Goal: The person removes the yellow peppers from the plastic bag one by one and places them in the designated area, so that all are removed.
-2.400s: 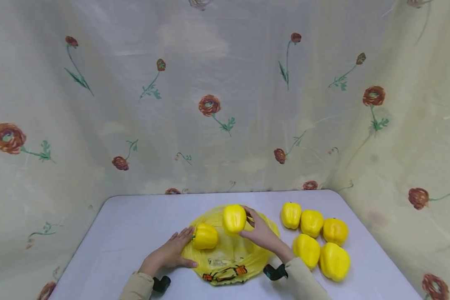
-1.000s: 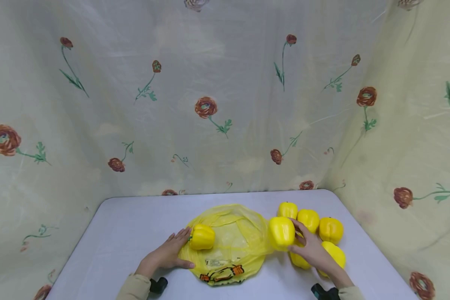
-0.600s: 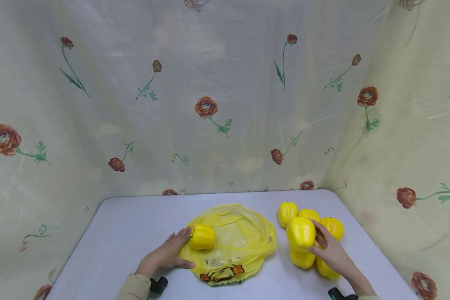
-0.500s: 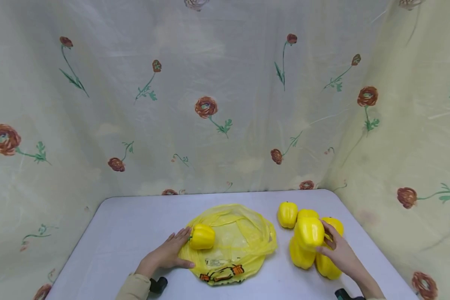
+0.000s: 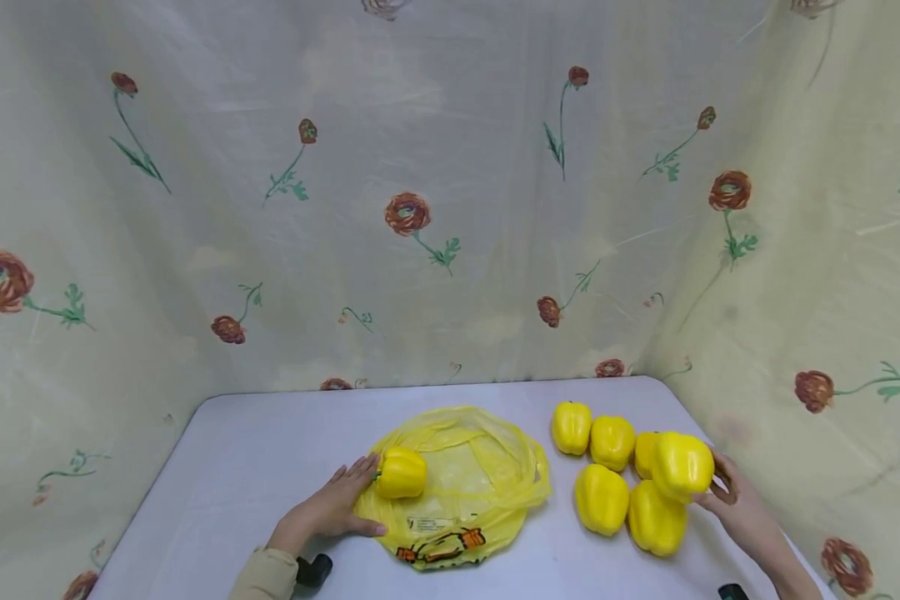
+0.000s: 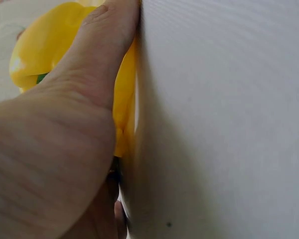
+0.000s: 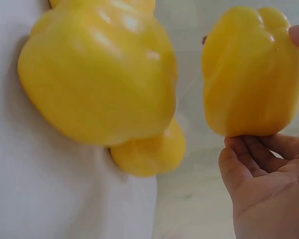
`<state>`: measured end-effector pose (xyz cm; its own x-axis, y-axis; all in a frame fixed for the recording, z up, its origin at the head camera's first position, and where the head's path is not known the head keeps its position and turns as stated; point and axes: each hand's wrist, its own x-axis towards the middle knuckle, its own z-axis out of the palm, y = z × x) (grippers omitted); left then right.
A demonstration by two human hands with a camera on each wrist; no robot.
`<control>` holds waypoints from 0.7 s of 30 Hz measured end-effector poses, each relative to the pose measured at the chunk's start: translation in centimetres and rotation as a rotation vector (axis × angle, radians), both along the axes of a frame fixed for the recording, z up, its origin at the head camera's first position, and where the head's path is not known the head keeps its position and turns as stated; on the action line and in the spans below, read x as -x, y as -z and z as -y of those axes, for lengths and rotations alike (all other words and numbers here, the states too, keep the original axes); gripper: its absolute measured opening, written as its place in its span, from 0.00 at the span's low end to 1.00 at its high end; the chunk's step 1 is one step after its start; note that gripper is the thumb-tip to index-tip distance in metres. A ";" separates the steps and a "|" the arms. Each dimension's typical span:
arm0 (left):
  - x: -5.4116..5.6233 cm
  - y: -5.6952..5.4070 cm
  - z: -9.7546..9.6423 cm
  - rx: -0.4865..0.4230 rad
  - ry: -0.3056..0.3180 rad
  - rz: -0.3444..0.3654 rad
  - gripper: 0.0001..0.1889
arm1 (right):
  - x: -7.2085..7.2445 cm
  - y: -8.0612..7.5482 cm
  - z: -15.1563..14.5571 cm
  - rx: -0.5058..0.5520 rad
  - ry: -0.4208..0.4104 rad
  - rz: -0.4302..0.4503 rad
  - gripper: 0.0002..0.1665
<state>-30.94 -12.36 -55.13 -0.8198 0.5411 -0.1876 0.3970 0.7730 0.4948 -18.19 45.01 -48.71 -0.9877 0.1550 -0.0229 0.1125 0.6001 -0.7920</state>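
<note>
A yellow plastic bag [image 5: 465, 483] with printing lies flat at mid-table. My left hand [image 5: 333, 508] rests flat on its left edge, fingers straight, its fingertips beside the stem of a yellow bell pepper [image 5: 402, 473] lying on the bag. My right hand [image 5: 742, 508] grips another yellow bell pepper [image 5: 682, 468] from its right side, raised above the group at the right. In the right wrist view, that held pepper [image 7: 254, 74] sits between thumb and fingertips, apart from the peppers on the table. The left wrist view shows the thumb side of my left hand [image 6: 55, 139].
Several yellow bell peppers stand in two rows on the right of the white table [image 5: 270, 442], among them a back-left pepper [image 5: 572, 427] and a front pepper [image 5: 656, 518]. The held one partly hides a pepper [image 5: 643, 454] behind it. A flowered curtain [image 5: 450, 208] encloses the table.
My right hand has carried its pepper from above the bag rightward, over the group of peppers to their right end. My left hand and the pepper on the bag have stayed in place.
</note>
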 end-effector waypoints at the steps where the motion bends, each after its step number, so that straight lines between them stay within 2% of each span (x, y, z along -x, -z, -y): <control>1: 0.0 0.0 0.0 -0.002 0.002 0.000 0.61 | -0.1 0.1 -0.3 0.013 0.011 -0.007 0.51; 6: -0.1 -0.2 0.0 -0.006 0.009 0.004 0.61 | -0.4 0.5 -1.7 0.033 0.086 -0.019 0.50; 10: -0.1 -0.1 0.0 -0.001 0.003 0.004 0.61 | -0.5 0.7 -2.6 0.027 0.139 0.039 0.51; 13: -0.1 -0.1 0.0 0.002 0.001 0.002 0.62 | -0.6 1.5 -3.3 0.033 0.175 0.051 0.51; 18: 0.1 -0.1 0.1 0.009 -0.002 -0.006 0.62 | -0.8 2.7 -4.6 -0.009 0.159 0.012 0.50; 21: 0.2 0.0 0.2 0.014 0.001 -0.009 0.62 | -0.7 3.2 -5.3 -0.026 0.127 0.030 0.50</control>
